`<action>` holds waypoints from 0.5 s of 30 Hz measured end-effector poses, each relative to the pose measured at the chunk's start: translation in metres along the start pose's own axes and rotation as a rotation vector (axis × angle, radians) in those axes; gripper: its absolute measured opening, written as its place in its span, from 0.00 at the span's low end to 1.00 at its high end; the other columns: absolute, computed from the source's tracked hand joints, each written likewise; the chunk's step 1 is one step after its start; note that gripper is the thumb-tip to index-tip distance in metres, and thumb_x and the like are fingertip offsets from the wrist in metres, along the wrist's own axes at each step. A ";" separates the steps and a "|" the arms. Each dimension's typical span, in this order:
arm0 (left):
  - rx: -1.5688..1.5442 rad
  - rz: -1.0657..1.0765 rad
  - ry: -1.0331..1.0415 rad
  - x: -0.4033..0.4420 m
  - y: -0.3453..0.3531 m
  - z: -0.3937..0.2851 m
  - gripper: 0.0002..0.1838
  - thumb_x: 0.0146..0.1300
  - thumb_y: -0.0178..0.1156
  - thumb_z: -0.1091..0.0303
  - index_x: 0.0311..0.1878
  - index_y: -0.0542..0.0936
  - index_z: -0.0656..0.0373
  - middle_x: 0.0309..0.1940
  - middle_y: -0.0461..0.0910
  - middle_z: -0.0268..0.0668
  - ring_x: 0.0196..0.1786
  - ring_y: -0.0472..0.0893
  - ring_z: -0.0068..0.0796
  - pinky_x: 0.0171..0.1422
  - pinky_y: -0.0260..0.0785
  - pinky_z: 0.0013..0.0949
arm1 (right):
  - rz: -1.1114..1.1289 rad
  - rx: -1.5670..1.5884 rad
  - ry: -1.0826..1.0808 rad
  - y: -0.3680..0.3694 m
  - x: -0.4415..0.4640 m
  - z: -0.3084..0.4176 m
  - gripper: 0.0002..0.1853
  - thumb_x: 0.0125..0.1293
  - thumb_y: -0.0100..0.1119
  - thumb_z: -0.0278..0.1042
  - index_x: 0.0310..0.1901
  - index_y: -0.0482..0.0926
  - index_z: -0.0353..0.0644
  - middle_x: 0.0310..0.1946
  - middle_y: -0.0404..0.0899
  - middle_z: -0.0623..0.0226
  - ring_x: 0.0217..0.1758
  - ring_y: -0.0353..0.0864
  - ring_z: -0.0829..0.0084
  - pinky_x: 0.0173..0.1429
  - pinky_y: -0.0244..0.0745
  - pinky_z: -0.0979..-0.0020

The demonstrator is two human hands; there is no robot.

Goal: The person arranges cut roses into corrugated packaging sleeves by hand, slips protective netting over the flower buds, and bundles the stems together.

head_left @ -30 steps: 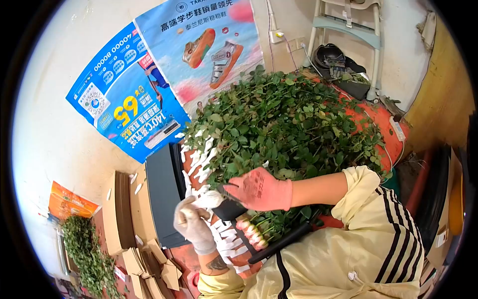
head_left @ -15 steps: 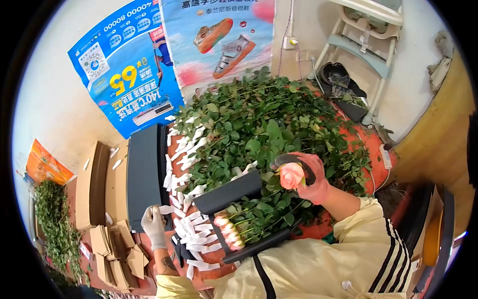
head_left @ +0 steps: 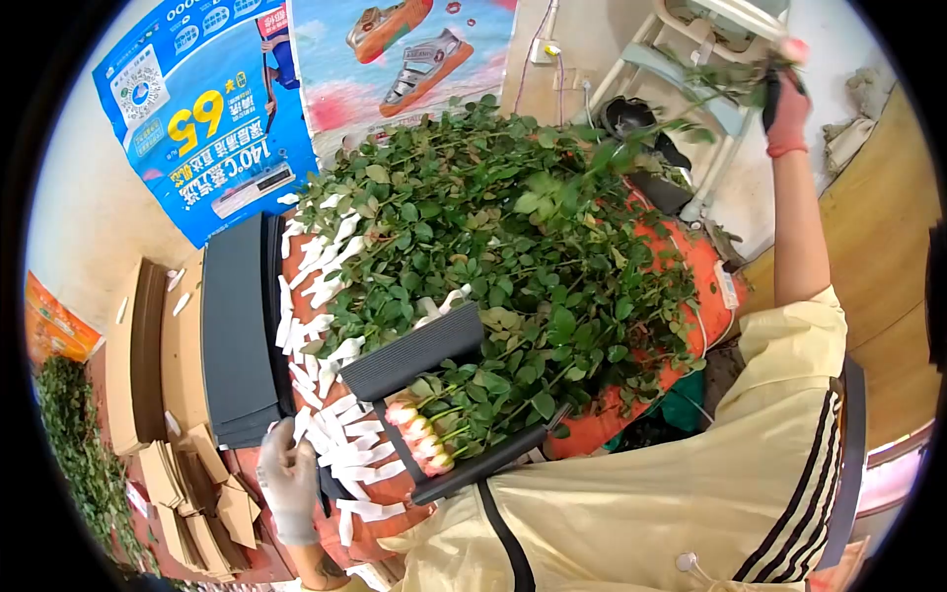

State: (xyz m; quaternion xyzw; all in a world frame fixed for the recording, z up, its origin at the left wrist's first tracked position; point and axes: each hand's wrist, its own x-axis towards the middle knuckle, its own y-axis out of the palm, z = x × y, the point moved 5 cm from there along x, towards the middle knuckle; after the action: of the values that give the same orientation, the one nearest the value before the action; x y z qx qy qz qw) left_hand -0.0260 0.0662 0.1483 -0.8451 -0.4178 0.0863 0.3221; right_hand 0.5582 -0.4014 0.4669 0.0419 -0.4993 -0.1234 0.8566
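Note:
My right hand (head_left: 786, 113), in a pink and dark glove, is raised at the upper right and closed on a pink rose (head_left: 793, 50). The rose's leafy stem stretches left, blurred by motion. My left hand (head_left: 287, 483), in a whitish glove, is low at the left beside white sleeve-like pieces (head_left: 347, 444). Its fingers are loosely bent and apart, with nothing visible in them. Between the hands, several pale pink-and-cream roses (head_left: 419, 437) lie in a row in a dark holder (head_left: 488, 460), under a ridged black flap (head_left: 414, 347).
A large heap of leafy stems (head_left: 513, 227) covers the red table (head_left: 597, 429). Dark sheets (head_left: 237, 326) and brown cardboard (head_left: 138, 365) stand at the left, with small cardboard pieces (head_left: 182, 493) below. A pale high chair (head_left: 681, 89) stands behind, at the right.
My right hand has swung up and right with the rose, from above the holder to near the high chair. My left hand is lower and no longer at a white piece. The view has shifted.

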 end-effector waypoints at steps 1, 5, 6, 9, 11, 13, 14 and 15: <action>-0.066 0.004 0.088 -0.006 0.008 -0.001 0.18 0.54 0.58 0.73 0.49 0.76 0.68 0.46 0.77 0.45 0.49 0.77 0.40 0.55 0.69 0.38 | -0.065 0.151 0.000 0.007 -0.007 0.039 0.15 0.59 0.61 0.29 0.47 0.79 0.31 0.39 0.80 0.67 0.36 0.77 0.78 0.41 0.72 0.77; -0.012 0.180 0.419 -0.021 0.045 -0.056 0.18 0.51 0.62 0.70 0.47 0.79 0.64 0.48 0.78 0.49 0.55 0.76 0.47 0.60 0.66 0.42 | 0.174 0.073 -0.252 0.061 -0.083 0.152 0.16 0.62 0.60 0.26 0.50 0.77 0.29 0.36 0.80 0.68 0.35 0.76 0.79 0.39 0.72 0.79; 0.047 0.173 0.474 -0.025 0.059 -0.065 0.19 0.51 0.63 0.69 0.47 0.79 0.65 0.49 0.78 0.49 0.55 0.76 0.47 0.60 0.66 0.42 | 0.285 -0.073 -0.168 0.071 -0.115 0.150 0.16 0.60 0.59 0.25 0.51 0.77 0.30 0.38 0.80 0.68 0.36 0.77 0.80 0.41 0.74 0.77; 0.289 0.281 0.495 -0.042 0.109 -0.053 0.32 0.56 0.59 0.52 0.57 0.71 0.67 0.58 0.70 0.55 0.65 0.66 0.50 0.68 0.56 0.45 | 0.936 -0.315 -0.522 0.130 -0.276 0.189 0.13 0.56 0.57 0.31 0.44 0.77 0.44 0.32 0.74 0.70 0.31 0.75 0.76 0.33 0.71 0.73; 0.380 0.397 0.454 -0.045 0.132 -0.049 0.38 0.55 0.58 0.46 0.61 0.68 0.68 0.65 0.61 0.56 0.69 0.59 0.53 0.70 0.53 0.46 | 1.271 -0.294 -0.812 0.152 -0.378 0.208 0.11 0.53 0.55 0.36 0.40 0.77 0.53 0.28 0.71 0.71 0.27 0.74 0.73 0.28 0.69 0.69; 0.363 0.415 0.383 -0.037 0.139 -0.053 0.39 0.56 0.58 0.46 0.61 0.66 0.70 0.65 0.59 0.56 0.70 0.57 0.53 0.71 0.51 0.47 | 1.506 -0.198 -0.914 0.157 -0.451 0.186 0.13 0.54 0.51 0.37 0.43 0.75 0.57 0.31 0.69 0.73 0.28 0.72 0.75 0.28 0.66 0.72; 0.385 0.488 0.320 -0.031 0.141 -0.052 0.41 0.56 0.56 0.44 0.61 0.65 0.72 0.65 0.59 0.56 0.70 0.56 0.53 0.72 0.48 0.47 | 1.320 -0.207 -1.044 0.157 -0.475 0.194 0.15 0.56 0.48 0.37 0.46 0.74 0.56 0.32 0.68 0.72 0.30 0.70 0.75 0.32 0.65 0.75; 0.452 0.410 0.352 -0.031 0.151 -0.036 0.43 0.57 0.54 0.41 0.62 0.63 0.72 0.66 0.58 0.56 0.70 0.56 0.52 0.73 0.46 0.46 | 1.548 -0.147 -0.995 0.162 -0.500 0.184 0.17 0.56 0.47 0.37 0.49 0.72 0.53 0.32 0.69 0.71 0.32 0.71 0.72 0.32 0.66 0.75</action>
State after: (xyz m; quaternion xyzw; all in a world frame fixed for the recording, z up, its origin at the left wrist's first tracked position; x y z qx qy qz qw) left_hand 0.0670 -0.0415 0.0797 -0.8207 -0.1479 0.0924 0.5440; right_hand 0.1909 -0.1089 0.1673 -0.4159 -0.6896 0.4488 0.3874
